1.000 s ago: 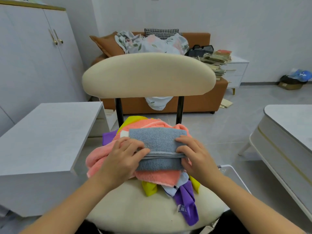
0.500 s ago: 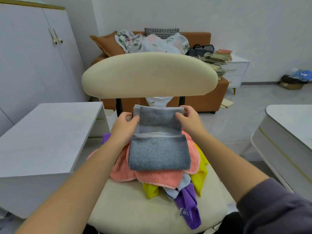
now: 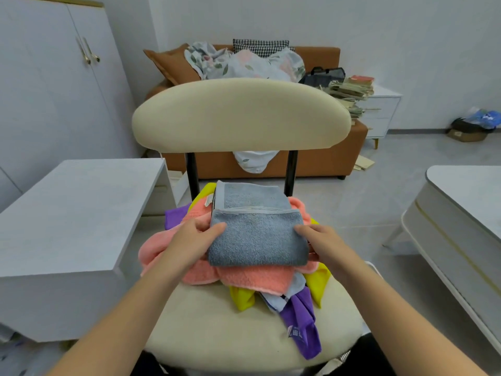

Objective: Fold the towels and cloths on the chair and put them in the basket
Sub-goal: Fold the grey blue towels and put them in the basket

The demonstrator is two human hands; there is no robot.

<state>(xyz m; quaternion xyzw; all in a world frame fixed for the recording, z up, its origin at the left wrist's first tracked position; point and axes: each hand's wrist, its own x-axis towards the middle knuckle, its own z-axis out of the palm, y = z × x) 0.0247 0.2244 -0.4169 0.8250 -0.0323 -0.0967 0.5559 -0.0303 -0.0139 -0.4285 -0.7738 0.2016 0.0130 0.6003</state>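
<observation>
The grey towel [image 3: 257, 240] lies folded on top of the heap in the middle of the chair [image 3: 238, 115], its far flap reaching the backrest posts. The left hand [image 3: 189, 242] and the right hand [image 3: 322, 245] each pinch a side edge, thumbs on top. The pink towel [image 3: 254, 278], yellow cloth [image 3: 241, 297] and purple cloth [image 3: 301, 321] spill towards the chair's front edge. A white table [image 3: 67, 213] crowds the chair's left; bare floor [image 3: 352, 213] opens on its right.

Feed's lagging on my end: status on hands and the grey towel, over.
Left hand pinches grey towel at its left edge, right hand at its right edge. Towel part folded, atop pink towel on chair. Nothing on top of it.
</observation>
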